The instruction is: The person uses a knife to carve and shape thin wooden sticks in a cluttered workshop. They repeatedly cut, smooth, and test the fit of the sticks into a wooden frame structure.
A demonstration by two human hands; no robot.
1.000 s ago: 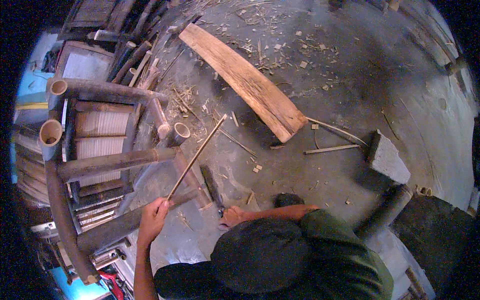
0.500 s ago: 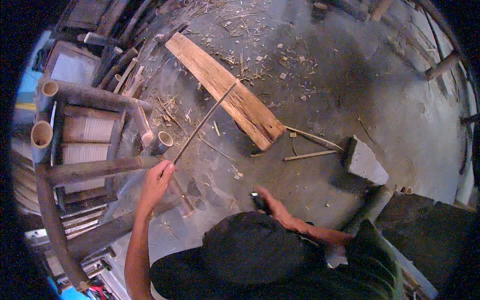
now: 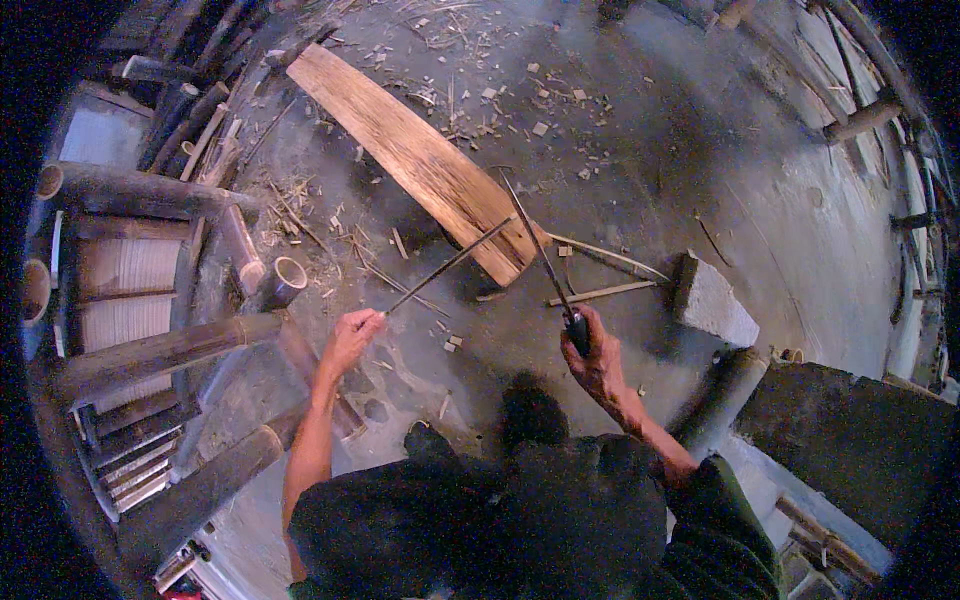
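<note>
My left hand (image 3: 352, 342) is closed on the near end of a thin dark stick (image 3: 448, 266), which slants up and away to the right. My right hand (image 3: 597, 370) wraps around the black handle of a long, thin-bladed tool (image 3: 541, 246) whose exact kind I cannot tell. Its blade points away from me and crosses near the stick's far tip. Both lie in view over the near end of a thick wooden plank (image 3: 420, 160), which runs from the far left toward the middle. Whether either touches the plank I cannot tell.
A bamboo frame (image 3: 160, 355) stands at the left, with more poles behind it. A stone block (image 3: 712, 303) lies at the right, near thin bamboo strips (image 3: 605, 292). Wood chips (image 3: 540, 129) litter the floor beyond the plank. A dark slab (image 3: 850, 440) is at the lower right.
My right hand has moved forward and raised the bladed tool toward the plank. The left hand has shifted right, and the stick's tip now sits nearer the plank's close end.
</note>
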